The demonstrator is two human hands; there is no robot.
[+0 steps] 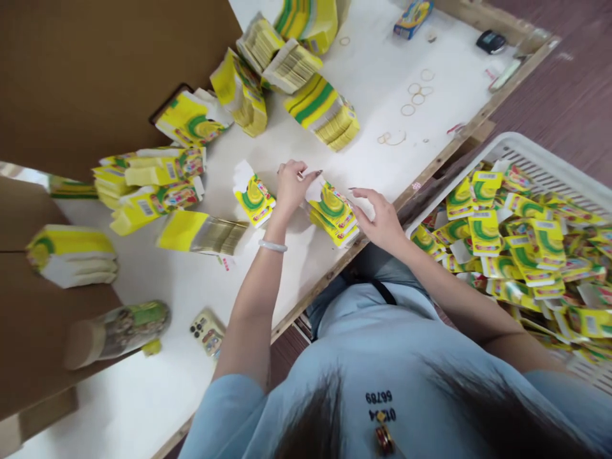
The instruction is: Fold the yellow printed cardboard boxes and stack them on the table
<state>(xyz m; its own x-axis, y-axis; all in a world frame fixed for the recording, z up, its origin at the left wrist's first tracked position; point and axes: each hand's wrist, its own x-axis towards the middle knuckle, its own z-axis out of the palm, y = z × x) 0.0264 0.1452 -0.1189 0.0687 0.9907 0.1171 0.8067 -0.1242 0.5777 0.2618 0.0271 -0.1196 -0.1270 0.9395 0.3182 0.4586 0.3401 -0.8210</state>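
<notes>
Near the table's front edge lies a small stack of yellow-green cartons (335, 213), overlapping, with white flaps at its far end. My left hand (291, 185) is at the stack's upper left, thumb and forefinger closed together by a white flap; what they pinch is too small to make out. On the stack's right side is my right hand (377, 217), its fingers apart and the thumb beside the carton edges. Left of my left hand, another yellow carton (255, 203) with a white flap lies on the white table (296, 280).
Banded carton bundles (322, 111) stand at the back and left. Rubber bands (418, 99), a blue box (412, 19) and a black object (491, 42) lie back right. A phone (208, 333) and jar (129, 328) are left. A white basket (549, 153) of cartons stands right.
</notes>
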